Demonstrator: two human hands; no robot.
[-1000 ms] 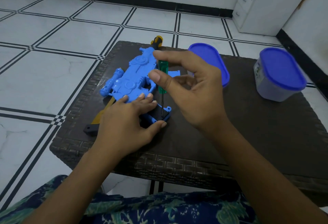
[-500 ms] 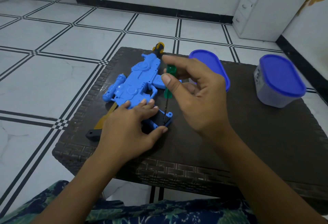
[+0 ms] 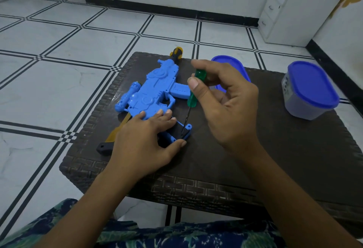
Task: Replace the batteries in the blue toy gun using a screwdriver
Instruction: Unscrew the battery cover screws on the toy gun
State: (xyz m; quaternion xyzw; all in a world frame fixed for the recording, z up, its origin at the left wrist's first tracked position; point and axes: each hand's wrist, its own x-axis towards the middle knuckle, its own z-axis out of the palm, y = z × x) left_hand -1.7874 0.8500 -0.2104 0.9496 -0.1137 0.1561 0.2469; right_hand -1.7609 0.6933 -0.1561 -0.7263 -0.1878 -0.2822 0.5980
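Left hand [image 3: 143,145] hides — seemingly — the grip of the toy gun [image 3: 153,90].

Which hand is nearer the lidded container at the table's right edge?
Right. The right hand, pinching the green screwdriver, sits left of the container without touching; the left hand presses the toy gun, farther left.

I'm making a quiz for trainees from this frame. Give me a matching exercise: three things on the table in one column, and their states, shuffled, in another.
Things:
1 screwdriver
2 toy gun
3 lidded container

States:
A untouched, at the right end of the table
B pinched in the right hand, tip down
C lies flat, left hand resting on it

Pairs: 1-B, 2-C, 3-A
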